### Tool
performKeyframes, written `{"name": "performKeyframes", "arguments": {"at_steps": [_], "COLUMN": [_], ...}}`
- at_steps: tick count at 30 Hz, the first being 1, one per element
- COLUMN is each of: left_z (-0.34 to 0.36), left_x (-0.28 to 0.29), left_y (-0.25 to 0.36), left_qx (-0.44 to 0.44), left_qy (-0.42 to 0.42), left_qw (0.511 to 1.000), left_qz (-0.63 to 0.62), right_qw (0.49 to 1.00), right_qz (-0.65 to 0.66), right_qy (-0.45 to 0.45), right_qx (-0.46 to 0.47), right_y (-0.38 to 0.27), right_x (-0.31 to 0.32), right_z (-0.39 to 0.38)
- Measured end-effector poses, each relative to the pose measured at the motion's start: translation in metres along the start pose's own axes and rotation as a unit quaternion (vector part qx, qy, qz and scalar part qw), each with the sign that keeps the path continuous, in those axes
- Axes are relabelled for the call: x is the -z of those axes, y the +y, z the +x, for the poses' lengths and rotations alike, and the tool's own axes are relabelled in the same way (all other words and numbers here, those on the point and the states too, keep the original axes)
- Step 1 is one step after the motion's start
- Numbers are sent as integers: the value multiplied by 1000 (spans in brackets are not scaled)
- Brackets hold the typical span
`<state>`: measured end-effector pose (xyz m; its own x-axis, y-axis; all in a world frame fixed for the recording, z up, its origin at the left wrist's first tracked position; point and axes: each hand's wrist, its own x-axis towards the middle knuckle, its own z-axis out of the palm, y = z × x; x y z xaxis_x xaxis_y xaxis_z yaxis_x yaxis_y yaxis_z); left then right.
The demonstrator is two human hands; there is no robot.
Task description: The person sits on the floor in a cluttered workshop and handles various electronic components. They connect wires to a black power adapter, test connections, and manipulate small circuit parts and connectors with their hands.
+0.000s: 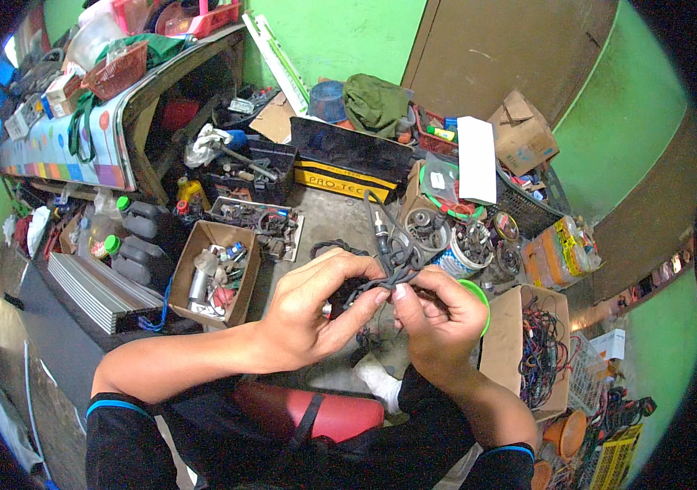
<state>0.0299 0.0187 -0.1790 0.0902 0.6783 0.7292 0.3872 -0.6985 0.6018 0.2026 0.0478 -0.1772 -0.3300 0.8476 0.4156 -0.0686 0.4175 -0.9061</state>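
1. At the middle of the frame, the dark cable (404, 263) hangs bunched in loops and twists between the person's two hands, held up above the grey floor (326, 214).
2. From the lower left comes the left hand (309, 304), its thumb and forefinger closed on the near side of the bundle.
3. Opposite, the right hand (440, 320) grips the same bundle, fingers bent and thumb pressed in; the two thumb tips almost meet. How its remaining fingers lie, I can't tell from here.
4. Just above the hands, a slim black-and-silver connector (380, 231) pokes upward beside the loops.
5. Left of the hands I see a cardboard box (244, 296) of mixed parts, and beyond it two dark jugs (138, 260) with green caps near a stack of grey slats (97, 286).
6. Over at the right, an open carton (500, 336) holds a tangle of thin coloured wires.
7. Toward the top centre sits a black toolbox (350, 149) with a yellow band, a green cloth (375, 104) just behind it to the right.
8. Up in the left corner, a tabletop (105, 124) with a colourful cover carries a reddish basket (118, 72) and clutter.
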Motion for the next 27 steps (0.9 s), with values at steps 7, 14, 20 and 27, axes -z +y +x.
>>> {"name": "performKeyframes", "arguments": {"at_steps": [7, 14, 20, 27], "left_z": [0, -1, 4, 11], "left_x": [7, 3, 5, 26], "left_y": [1, -3, -1, -5], "left_qx": [20, -7, -34, -7], "left_qy": [67, 27, -11, -232], "left_qw": [998, 1000, 999, 961], "left_qz": [7, 9, 23, 153], "right_qw": [999, 997, 986, 890], "right_qz": [-11, -73, -148, -366], "right_qy": [-12, -15, -11, 47], "right_qx": [-28, -4, 82, 270], "right_y": [-8, -4, -6, -23], "right_x": [1, 4, 6, 28], "right_z": [3, 2, 9, 19]}}
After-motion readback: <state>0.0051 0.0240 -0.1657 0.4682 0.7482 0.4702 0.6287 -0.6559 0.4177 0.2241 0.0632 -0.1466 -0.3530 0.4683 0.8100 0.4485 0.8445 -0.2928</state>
